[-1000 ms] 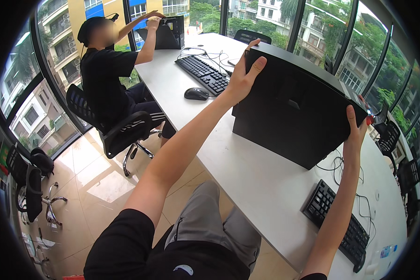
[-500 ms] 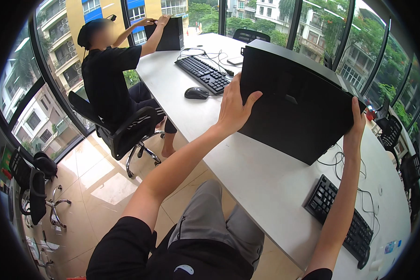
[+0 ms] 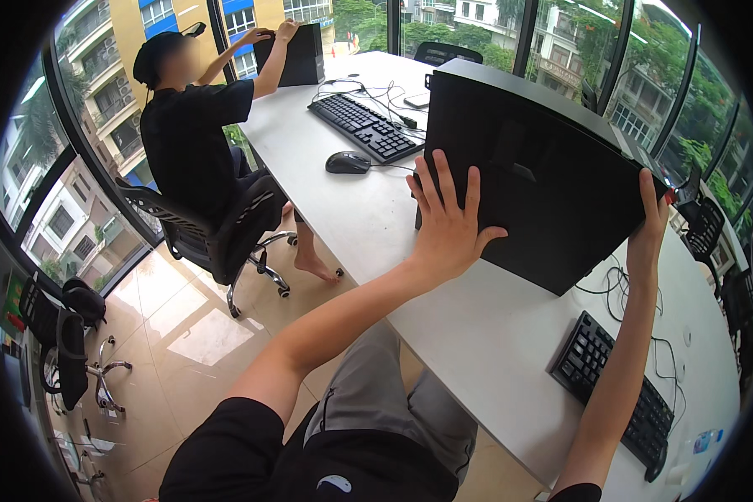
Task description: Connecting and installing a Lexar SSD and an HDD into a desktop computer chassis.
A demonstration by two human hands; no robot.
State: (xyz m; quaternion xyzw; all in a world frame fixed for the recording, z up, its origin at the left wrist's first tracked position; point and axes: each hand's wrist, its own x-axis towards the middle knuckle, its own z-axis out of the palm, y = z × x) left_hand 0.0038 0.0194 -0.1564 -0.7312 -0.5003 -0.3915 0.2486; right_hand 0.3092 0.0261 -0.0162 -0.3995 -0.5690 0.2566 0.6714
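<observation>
A black desktop computer case [image 3: 535,201] stands upright on the white table [image 3: 443,335], its broad dark side panel facing me. My left hand [image 3: 450,222] lies against the lower left part of that panel, fingers spread and pointing up, thumb out to the right. At the case's right edge is my right hand [image 3: 648,222], gripping the corner with the fingers partly hidden behind it. Beneath my right forearm a black keyboard [image 3: 590,351] rests on the table, partly covered by the arm.
A second black keyboard [image 3: 364,125] and a black mouse [image 3: 348,162] lie left of the case, with loose cables around. At the far left a seated person [image 3: 197,142] holds another black computer case [image 3: 301,58]. Office chairs [image 3: 703,222] line the right side.
My left hand has left the case's left edge and moved right and down, spreading flat on the panel. The right hand stays at the right edge.
</observation>
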